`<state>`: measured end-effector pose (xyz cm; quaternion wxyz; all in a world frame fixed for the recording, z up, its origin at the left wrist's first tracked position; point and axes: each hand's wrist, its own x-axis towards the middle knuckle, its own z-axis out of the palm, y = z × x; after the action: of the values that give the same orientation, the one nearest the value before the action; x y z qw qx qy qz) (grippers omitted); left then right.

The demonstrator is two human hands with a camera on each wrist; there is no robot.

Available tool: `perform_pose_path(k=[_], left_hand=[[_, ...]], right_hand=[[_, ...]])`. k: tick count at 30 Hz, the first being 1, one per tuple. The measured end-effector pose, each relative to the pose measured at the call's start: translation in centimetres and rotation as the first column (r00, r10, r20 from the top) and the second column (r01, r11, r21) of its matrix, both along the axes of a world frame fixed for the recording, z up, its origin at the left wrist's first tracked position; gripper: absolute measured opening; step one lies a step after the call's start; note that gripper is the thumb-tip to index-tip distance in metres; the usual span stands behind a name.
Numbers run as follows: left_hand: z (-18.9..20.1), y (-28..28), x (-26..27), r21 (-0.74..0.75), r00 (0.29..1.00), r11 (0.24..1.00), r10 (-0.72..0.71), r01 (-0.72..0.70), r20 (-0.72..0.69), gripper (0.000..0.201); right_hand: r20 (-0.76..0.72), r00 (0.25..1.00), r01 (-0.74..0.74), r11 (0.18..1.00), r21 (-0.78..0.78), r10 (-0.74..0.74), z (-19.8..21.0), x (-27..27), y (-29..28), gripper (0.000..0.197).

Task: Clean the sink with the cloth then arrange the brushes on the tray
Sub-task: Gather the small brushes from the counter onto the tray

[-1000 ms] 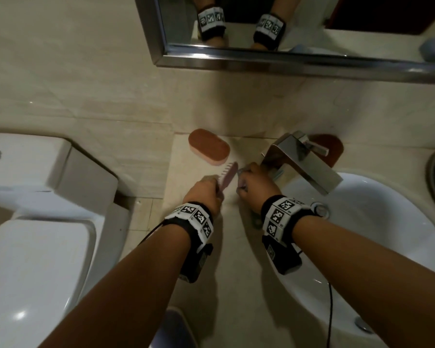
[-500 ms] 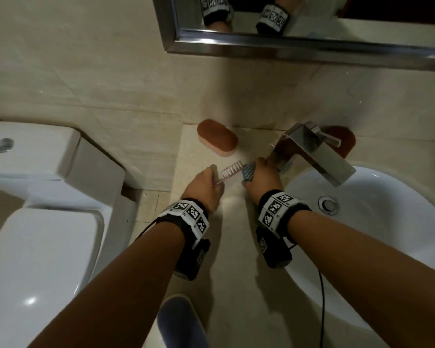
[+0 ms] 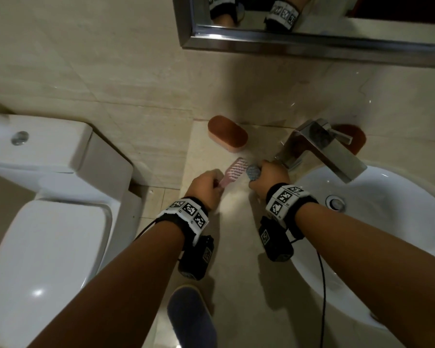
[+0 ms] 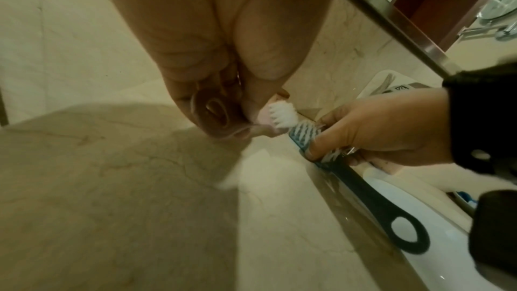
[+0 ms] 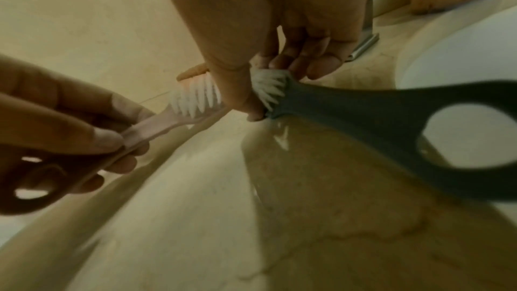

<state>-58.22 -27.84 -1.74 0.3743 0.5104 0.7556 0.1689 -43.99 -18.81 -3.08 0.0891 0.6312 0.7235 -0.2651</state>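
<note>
My left hand point(image 3: 207, 188) grips the handle of a pink brush point(image 3: 234, 170) with white bristles point(image 4: 279, 114). Just to its right, my right hand point(image 3: 268, 180) pinches the head of a blue-grey brush point(image 3: 253, 172). That brush's dark handle with a loop end point(image 4: 377, 207) trails back under the wrist. The two brush heads nearly touch above the beige counter point(image 3: 231, 247), left of the white sink point(image 3: 399, 234). In the right wrist view the pink brush point(image 5: 193, 101) lies left of the dark handle point(image 5: 391, 118). No cloth is in view.
A steel tap point(image 3: 322, 149) juts over the basin just right of my hands. An orange-brown oval sponge point(image 3: 227, 136) lies by the wall, another brown piece point(image 3: 354, 136) behind the tap. A toilet point(image 3: 48, 247) stands left, a mirror point(image 3: 312, 21) above. The counter is wet point(image 5: 335, 185).
The pink brush has tipped from edge-on to lying flatter. The blue-grey brush head has come into sight in my right hand. Both hands stay close together left of the tap.
</note>
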Motion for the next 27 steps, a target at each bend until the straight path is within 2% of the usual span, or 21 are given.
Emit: perform_pose_path(k=[5,9,11,13,17,18,22,27], left_hand=[[0.8,-0.7,-0.2,-0.019,0.999,1.0,0.016,-0.016,-0.038,0.017],[3.3,-1.2,-0.2,-0.048,0.999,0.998,0.024,-0.026,-0.036,0.025],[5.3,-1.2,0.2,-0.042,0.999,0.999,0.005,-0.007,-0.053,0.018],[7.2,-0.8,0.5,-0.021,0.998,1.0,-0.009,0.008,-0.055,0.002],[10.6,-0.1,1.0,0.038,0.996,0.999,-0.03,0.033,-0.082,0.026],[11.4,0.1,1.3,0.055,0.996,0.997,-0.041,0.046,-0.083,0.029],[14.5,0.3,4.2,0.149,0.998,0.987,-0.063,0.066,-0.029,0.031],[16.9,0.1,11.6,0.231,0.994,0.969,-0.099,0.084,0.053,0.03]], right_hand=[[-0.081,0.996,-0.02,0.999,0.026,0.022,1.0,0.5,-1.0,0.026],[-0.138,0.99,-0.011,1.0,0.009,0.012,4.6,1.5,-2.0,0.031],[-0.161,0.986,-0.036,0.999,0.032,0.041,7.0,1.7,-2.5,0.033],[-0.174,0.982,-0.059,0.995,0.075,0.071,9.3,1.9,-2.7,0.032],[-0.225,0.967,-0.082,0.984,0.161,0.118,13.6,3.0,-3.1,0.022],[-0.231,0.965,-0.081,0.98,0.181,0.122,14.6,3.3,-3.2,0.026],[-0.212,0.975,-0.015,0.969,0.248,0.069,17.6,5.8,-3.7,0.031],[-0.225,0.974,0.063,0.971,0.23,-0.01,20.0,13.0,-4.1,0.033]])
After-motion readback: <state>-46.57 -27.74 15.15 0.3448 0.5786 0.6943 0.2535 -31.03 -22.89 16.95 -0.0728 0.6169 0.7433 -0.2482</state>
